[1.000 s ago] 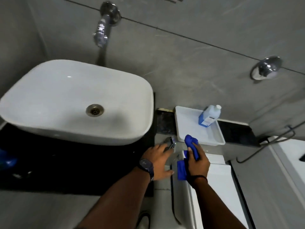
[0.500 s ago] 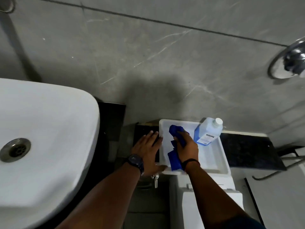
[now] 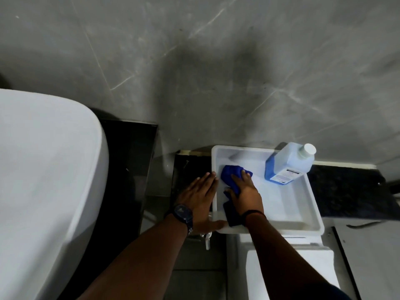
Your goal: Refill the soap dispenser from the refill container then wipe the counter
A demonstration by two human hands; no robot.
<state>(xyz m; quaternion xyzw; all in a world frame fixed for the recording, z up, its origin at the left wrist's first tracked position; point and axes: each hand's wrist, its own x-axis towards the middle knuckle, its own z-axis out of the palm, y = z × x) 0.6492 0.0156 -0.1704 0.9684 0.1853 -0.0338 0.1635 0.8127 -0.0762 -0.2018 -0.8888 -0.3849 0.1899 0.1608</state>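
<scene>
A white tray (image 3: 287, 204) rests on a dark counter (image 3: 346, 189) against the grey wall. Inside its left half my right hand (image 3: 245, 194) presses a blue cloth (image 3: 231, 172) flat on the tray floor. My left hand (image 3: 200, 199), wearing a dark watch, lies with fingers spread against the tray's left rim and front corner. A translucent bottle of blue liquid with a white cap (image 3: 285, 164) leans in the tray's back right corner. No soap dispenser is visible.
A large white basin (image 3: 43, 180) fills the left side on a black counter (image 3: 127, 161). A white toilet cistern (image 3: 290, 271) sits below the tray. A small metal valve (image 3: 206, 238) hangs under my left hand. Grey marble wall behind.
The view has closed in on the tray. My right hand has slid the blue cloth further into the tray; my left hand has settled against the tray's left rim.
</scene>
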